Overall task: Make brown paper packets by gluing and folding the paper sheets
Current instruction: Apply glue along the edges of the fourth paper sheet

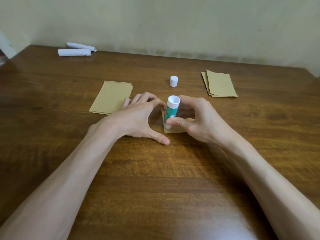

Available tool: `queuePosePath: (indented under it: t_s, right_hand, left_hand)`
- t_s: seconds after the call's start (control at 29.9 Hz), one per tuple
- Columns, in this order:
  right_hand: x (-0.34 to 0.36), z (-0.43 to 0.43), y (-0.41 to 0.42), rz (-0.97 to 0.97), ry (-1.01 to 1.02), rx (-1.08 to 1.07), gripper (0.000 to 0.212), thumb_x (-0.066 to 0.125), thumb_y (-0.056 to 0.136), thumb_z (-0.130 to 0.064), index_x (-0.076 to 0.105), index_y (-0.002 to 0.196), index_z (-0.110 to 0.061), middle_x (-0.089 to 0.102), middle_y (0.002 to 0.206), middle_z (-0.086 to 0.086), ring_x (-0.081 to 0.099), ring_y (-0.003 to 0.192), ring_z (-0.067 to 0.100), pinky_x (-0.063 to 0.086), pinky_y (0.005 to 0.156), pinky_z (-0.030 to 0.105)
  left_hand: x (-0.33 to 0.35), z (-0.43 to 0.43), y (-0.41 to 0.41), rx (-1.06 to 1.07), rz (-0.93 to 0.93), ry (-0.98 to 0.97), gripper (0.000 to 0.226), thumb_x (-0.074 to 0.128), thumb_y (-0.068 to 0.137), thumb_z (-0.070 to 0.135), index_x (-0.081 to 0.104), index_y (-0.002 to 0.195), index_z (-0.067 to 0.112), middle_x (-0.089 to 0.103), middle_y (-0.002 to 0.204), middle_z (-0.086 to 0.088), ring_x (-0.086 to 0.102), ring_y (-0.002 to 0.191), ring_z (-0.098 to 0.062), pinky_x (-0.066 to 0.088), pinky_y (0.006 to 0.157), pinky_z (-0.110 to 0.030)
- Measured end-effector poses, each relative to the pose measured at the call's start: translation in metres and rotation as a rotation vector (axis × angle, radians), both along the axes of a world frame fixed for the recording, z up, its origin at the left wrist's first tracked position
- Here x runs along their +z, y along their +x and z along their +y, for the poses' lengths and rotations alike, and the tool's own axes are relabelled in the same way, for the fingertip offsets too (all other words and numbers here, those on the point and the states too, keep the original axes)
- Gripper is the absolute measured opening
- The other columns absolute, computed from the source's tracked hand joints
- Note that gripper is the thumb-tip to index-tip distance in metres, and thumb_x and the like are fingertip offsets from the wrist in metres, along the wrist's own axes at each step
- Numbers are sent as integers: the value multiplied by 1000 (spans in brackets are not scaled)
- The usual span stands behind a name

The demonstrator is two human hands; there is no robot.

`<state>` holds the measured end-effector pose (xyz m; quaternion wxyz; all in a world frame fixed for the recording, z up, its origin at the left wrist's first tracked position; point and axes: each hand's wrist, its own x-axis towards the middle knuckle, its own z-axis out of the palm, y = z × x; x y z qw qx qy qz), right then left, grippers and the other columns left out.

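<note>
on the desk [155,170], a paper sheet [174,130] lies at the centre, and the glue stick [170,110] stands nearly upright on it, lower end down on the sheet. the right hand [199,122] grips the stick from three o'clock. the left hand [138,118] lies flat at nine o'clock of the stick, covering the sheet's left part. the cap [173,81] stands apart at twelve o'clock, farther back. a stack of sheets [110,97] lies at ten o'clock, just beside the left hand's fingers [128,101]. a second stack [220,84] lies at two o'clock, well apart. two rolled bundles [74,52] lie side by side at eleven o'clock, near the desk's far edge, below the wall [173,23].
</note>
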<state>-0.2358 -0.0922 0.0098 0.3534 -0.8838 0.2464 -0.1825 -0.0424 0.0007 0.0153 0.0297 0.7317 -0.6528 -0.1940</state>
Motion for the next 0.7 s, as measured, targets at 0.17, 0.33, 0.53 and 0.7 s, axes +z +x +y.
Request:
queuePosePath:
  t_s: [0.17, 0.33, 0.53, 0.7]
  right_hand:
    - [1, 0, -1, -3, 9, 17, 32, 83, 91, -26, 69, 119, -19, 77, 116, -6, 73, 108, 3, 59, 102, 34]
    - [1, 0, -3, 2, 11, 30, 34, 83, 91, -27, 69, 121, -19, 77, 117, -6, 73, 109, 3, 59, 101, 34]
    - [-1, -1, -5, -8, 48, 51, 30, 84, 91, -23, 70, 116, -15, 78, 111, -3, 75, 106, 8, 60, 101, 39]
    - [1, 2, -8, 3, 68, 62, 30, 83, 92, -25, 70, 118, -18, 77, 114, -5, 74, 108, 6, 59, 103, 37]
  left_hand:
    - [1, 1, 0, -4, -2, 18, 119, 74, 62, 83, 20, 160, 40, 14, 161, 15, 14, 148, -13, 18, 119, -39]
    - [2, 1, 0, -13, -5, 21, 118, 73, 64, 83, 19, 159, 41, 14, 161, 15, 14, 149, -13, 18, 120, -39]
    - [0, 2, 0, -16, -1, 10, 116, 73, 64, 83, 19, 158, 43, 14, 161, 15, 13, 149, -11, 17, 119, -38]
    - [1, 3, 0, -13, 8, 16, 114, 73, 65, 81, 19, 158, 43, 13, 162, 16, 13, 149, -11, 17, 121, -39]
